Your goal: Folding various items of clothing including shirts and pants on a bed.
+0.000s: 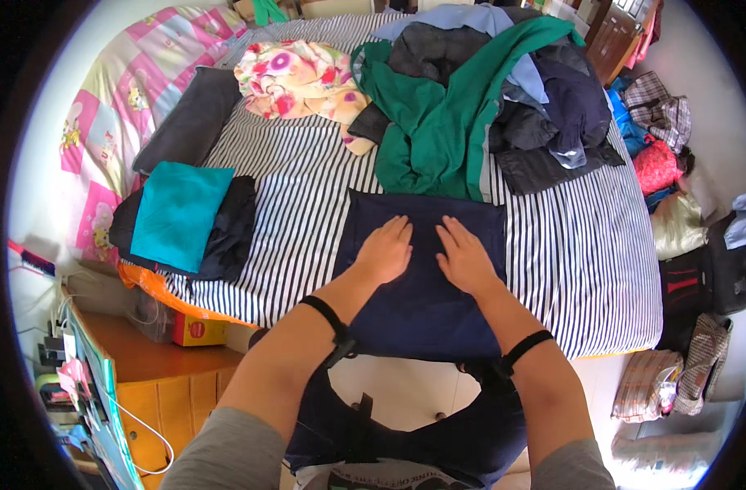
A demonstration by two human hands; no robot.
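Resting left hand point(387, 249) and right hand point(464, 255) side by side on the navy cloth point(414, 314), palms down, fingers stretched out, gripping nothing. Spread out directly under both hands and back toward the wrists, that navy cloth; best treated, seemingly, with light, even pressure, outward from between the hands to each side edge, without dragging it askew. Worth minding the near hem, wrist-side, right by the bed's edge and probably prone to slip. Beneath, a bed point(291, 175) in black-and-white stripes, likely soft, so better pressed gently. Just beyond the fingertips, a green garment point(438, 114), close against the far hem; farther right of it, a dark heap of clothes point(573, 102). Well left of the left hand, a teal cloth point(181, 214) on black garments point(238, 224); nearer, below those, a wooden cabinet point(173, 400). Far off right of the right hand, bags point(679, 224) along the wall.
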